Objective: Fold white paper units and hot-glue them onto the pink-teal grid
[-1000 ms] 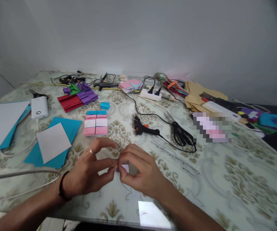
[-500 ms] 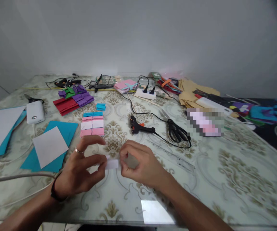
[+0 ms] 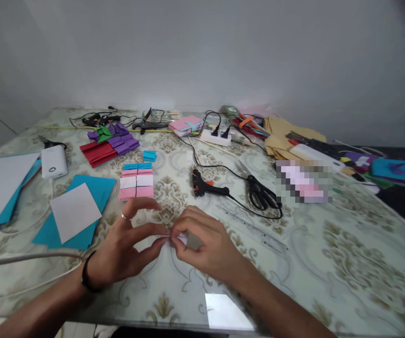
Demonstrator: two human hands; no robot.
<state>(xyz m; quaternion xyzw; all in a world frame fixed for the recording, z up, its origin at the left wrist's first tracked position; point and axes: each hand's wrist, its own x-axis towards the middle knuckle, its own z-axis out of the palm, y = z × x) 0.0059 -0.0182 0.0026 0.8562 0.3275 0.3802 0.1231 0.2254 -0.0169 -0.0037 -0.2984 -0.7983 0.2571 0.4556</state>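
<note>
Between my two hands is a small folded piece of white paper (image 3: pixel 181 238), mostly covered by fingertips. My left hand (image 3: pixel 128 249), with a ring and a dark wristband, pinches its left end between thumb and index finger. My right hand (image 3: pixel 205 241) pinches it from the right, its fingertips meeting those of the left. Just beyond my left hand lie folded pink, white and blue paper strips (image 3: pixel 137 183) in a row, with a small blue folded piece (image 3: pixel 149 155) behind them. White square paper (image 3: pixel 75 212) rests on blue sheets (image 3: pixel 100 190) left of my left hand.
A black glue gun (image 3: pixel 209 187), black-handled scissors (image 3: pixel 261 192) and a clear ruler (image 3: pixel 255 228) lie beyond my right hand. A white power bank (image 3: pixel 54 162) sits left. Red folded paper (image 3: pixel 97 153), a power strip (image 3: pixel 216 137) and brown paper (image 3: pixel 283 134) are farther back.
My hands have come together: the left moved right, and my right fingers, apart from the paper before, now pinch it too. The view has shifted slightly.
</note>
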